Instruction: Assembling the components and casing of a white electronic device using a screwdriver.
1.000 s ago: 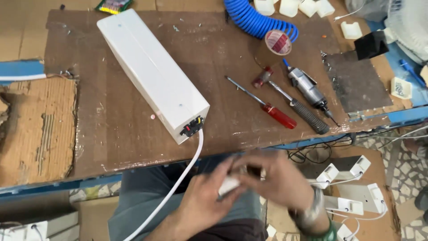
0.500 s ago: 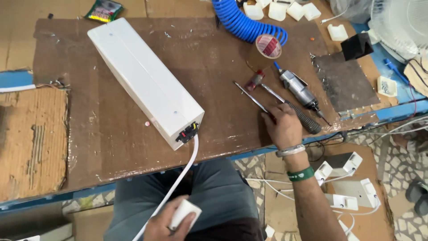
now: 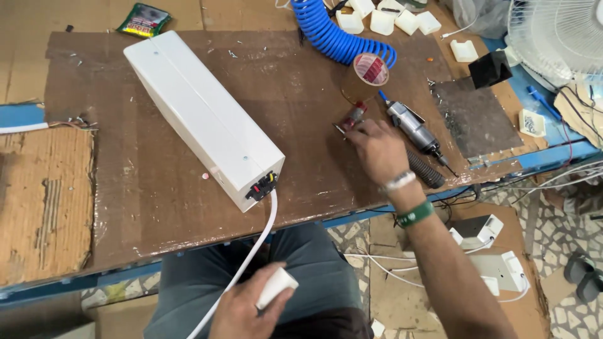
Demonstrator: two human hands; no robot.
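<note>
My left hand (image 3: 242, 311) is low over my lap, closed around a white plug (image 3: 276, 287) at the end of a white cable (image 3: 254, 251). The cable runs up to the black and red socket on the near end of a long white box (image 3: 201, 119), which lies slantwise on the brown bench top (image 3: 157, 188). My right hand (image 3: 377, 150) rests on the bench to the right of the box, fingers curled over a screwdriver whose metal shaft (image 3: 340, 129) pokes out past the fingertips. Its handle is hidden under my palm.
Beside my right hand lie a red-handled small tool (image 3: 355, 115), a grey air tool (image 3: 411, 125) and a black handle (image 3: 427, 172). Behind are a tape roll (image 3: 370, 70), a blue coiled hose (image 3: 336, 34), white plastic parts (image 3: 383, 20) and a fan (image 3: 559, 37). White housings (image 3: 496, 270) lie on the floor.
My right hand left the plug at my lap, reached up onto the bench and closed over the screwdriver. My left hand kept the plug and stayed low.
</note>
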